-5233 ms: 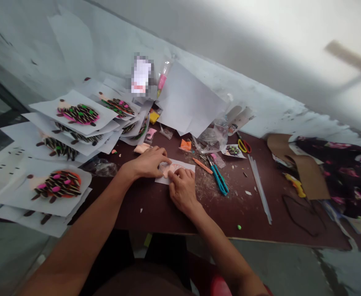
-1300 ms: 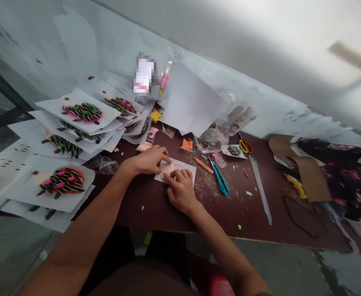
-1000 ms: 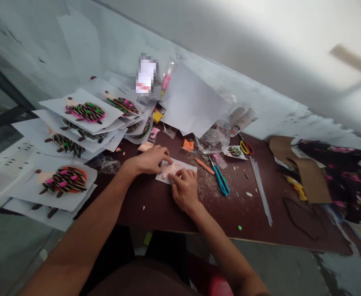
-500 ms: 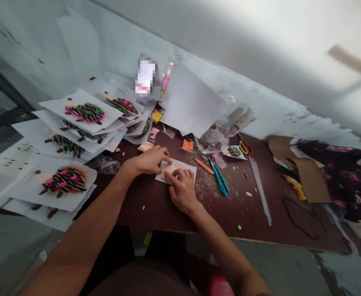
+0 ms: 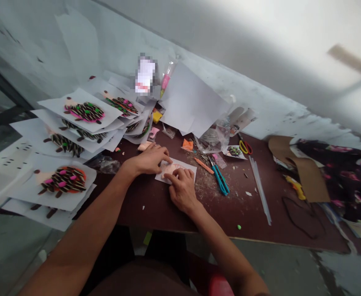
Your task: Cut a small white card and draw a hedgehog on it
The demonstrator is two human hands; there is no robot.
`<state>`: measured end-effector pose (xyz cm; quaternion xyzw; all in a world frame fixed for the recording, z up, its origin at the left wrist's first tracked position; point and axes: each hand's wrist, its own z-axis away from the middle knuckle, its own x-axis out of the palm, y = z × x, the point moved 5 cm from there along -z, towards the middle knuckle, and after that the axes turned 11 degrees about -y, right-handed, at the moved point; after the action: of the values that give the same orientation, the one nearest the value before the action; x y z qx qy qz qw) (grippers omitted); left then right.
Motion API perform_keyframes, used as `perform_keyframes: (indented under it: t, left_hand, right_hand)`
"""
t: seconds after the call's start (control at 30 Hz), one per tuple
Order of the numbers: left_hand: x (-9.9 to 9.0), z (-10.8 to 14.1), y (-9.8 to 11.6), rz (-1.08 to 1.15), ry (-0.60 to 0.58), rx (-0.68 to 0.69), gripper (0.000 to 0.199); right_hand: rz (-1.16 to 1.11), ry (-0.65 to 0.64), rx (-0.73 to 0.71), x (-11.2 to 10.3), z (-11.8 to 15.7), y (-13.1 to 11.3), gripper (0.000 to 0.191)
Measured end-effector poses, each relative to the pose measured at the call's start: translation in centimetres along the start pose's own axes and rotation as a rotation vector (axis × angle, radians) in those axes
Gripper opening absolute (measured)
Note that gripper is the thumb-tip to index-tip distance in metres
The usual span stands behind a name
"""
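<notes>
A small white sheet of paper (image 5: 190, 167) lies on the table in front of me, with an orange outline drawn on it. Flattened peach clay (image 5: 168, 168) covers the left part of that drawing. My left hand (image 5: 152, 159) reaches over the sheet's left edge, its fingertips touching the clay's upper side; the fingers are extended and the thumb is mostly hidden. From the lower right, my right hand (image 5: 182, 189) rests on the sheet, index finger stretched onto the clay and the other fingers bent. Neither hand grips anything.
Sheets bearing clay hedgehogs (image 5: 84, 112) are stacked on the left. Teal-handled pliers (image 5: 219, 180), an orange stick (image 5: 203, 166) and scissors (image 5: 245, 147) lie to the right. Clear glue sticks (image 5: 260, 191) and a yellow glue gun (image 5: 295, 187) lie farther right. A phone (image 5: 145, 76) leans at the back.
My right index fingertip has shifted slightly left and down on the peach clay. My left hand stays almost where it was at the sheet's edge.
</notes>
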<state>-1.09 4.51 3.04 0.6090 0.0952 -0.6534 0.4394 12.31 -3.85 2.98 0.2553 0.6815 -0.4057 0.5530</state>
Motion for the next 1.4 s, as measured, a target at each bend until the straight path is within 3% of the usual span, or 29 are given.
perform_keyframes:
  t: [0.47,0.6,0.97,1.2,1.4]
  left_hand:
    - [-0.17,0.10,0.09,0.020,-0.010,-0.001,0.046]
    - [-0.13,0.14,0.06,0.019,-0.003,0.003,0.050]
    - [0.06,0.06,-0.15,0.038,0.009,0.014,0.047]
    - [0.13,0.03,-0.18,0.044,0.030,0.027,0.045]
    - [0.16,-0.03,-0.29,0.023,0.008,0.016,0.047]
  right_hand:
    - [0.003,0.064,-0.066,-0.21,0.39,-0.16,0.047]
    - [0.078,0.000,-0.134,0.14,0.46,-0.66,0.049]
    - [0.095,0.000,0.042,0.08,0.32,0.09,0.047]
    - [0.110,-0.037,0.032,0.05,0.03,-0.40,0.048]
    - [0.085,0.052,0.017,-0.30,0.31,-0.59,0.036]
